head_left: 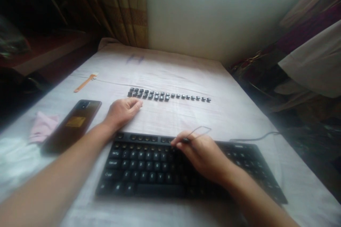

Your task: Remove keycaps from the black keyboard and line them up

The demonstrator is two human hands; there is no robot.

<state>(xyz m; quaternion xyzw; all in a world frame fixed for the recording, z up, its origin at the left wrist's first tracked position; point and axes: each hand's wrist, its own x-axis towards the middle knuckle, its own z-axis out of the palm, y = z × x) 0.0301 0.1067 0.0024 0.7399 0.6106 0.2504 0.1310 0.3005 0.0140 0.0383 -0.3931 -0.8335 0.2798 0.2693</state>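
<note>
Black keyboard with bared upper rows, both hands in place

The keyboard (160, 189) is lying flat across the near part of the pale cloth (173, 67), slightly askew to the viewer. Its middle and lower rows are carrying black caps with white lettering, QWERT reading clearly at the left; its two top rows are showing small brownish spots where caps would sit. Its right end is blurring. The right hand (204, 152) is resting over the upper middle, thumb and forefinger pinching a thin wire loop (206, 127). Beyond, detached keycaps (151, 96) are forming two lines, the rear one longer. The left hand (124, 113) is lying just beside their left end, fingers curling together; whether they are gripping anything cannot be told. A phone (72, 126) is lying farther left, near a pink cloth (44, 126).
</note>
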